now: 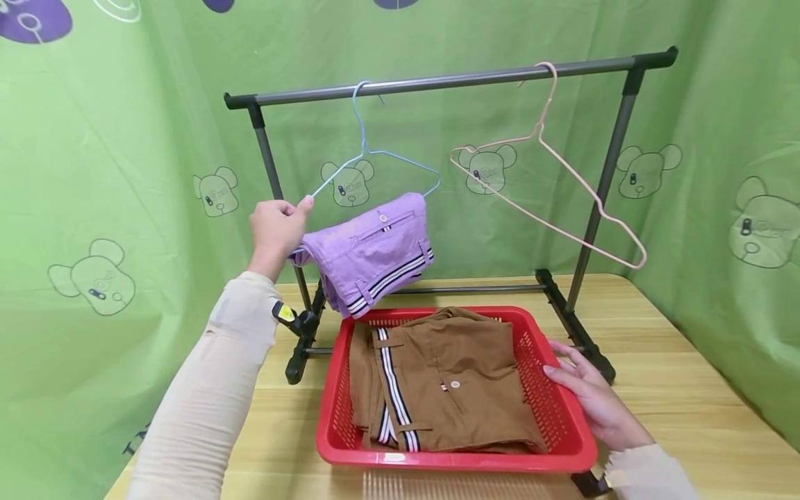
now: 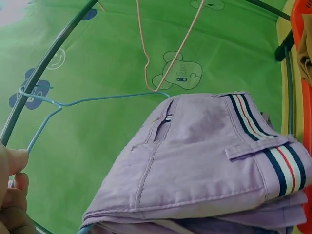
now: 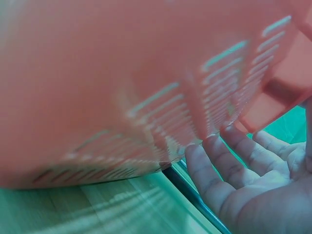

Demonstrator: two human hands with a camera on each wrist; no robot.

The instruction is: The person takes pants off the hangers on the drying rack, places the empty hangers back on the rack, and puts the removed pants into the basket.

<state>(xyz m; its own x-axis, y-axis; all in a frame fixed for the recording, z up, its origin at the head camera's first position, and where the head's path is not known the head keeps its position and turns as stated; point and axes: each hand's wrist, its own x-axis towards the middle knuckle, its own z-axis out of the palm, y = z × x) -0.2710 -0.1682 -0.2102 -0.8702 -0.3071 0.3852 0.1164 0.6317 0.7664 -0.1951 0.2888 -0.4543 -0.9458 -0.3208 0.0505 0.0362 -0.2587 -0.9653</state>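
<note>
My left hand (image 1: 278, 229) pinches the left shoulder of a blue wire hanger (image 1: 364, 142), which is hooked on the rack's bar. Folded lilac trousers (image 1: 381, 243) with a striped waistband hang over that hanger, their waist hanging above a basket. In the left wrist view the trousers (image 2: 195, 156) lie right of the fingers. My right hand (image 1: 590, 396) holds the right rim of the red plastic basket (image 1: 569, 423), thumb over the edge. In the right wrist view its fingers (image 3: 234, 161) touch the slotted outer wall. Folded brown trousers (image 1: 462, 382) lie inside the basket.
A grey metal rack (image 1: 450, 82) with black feet stands on the wooden table (image 1: 675, 375). An unloaded pink wire hanger (image 1: 562, 167) hangs at the right of its bar. A green patterned curtain (image 1: 125, 173) encloses the back and sides.
</note>
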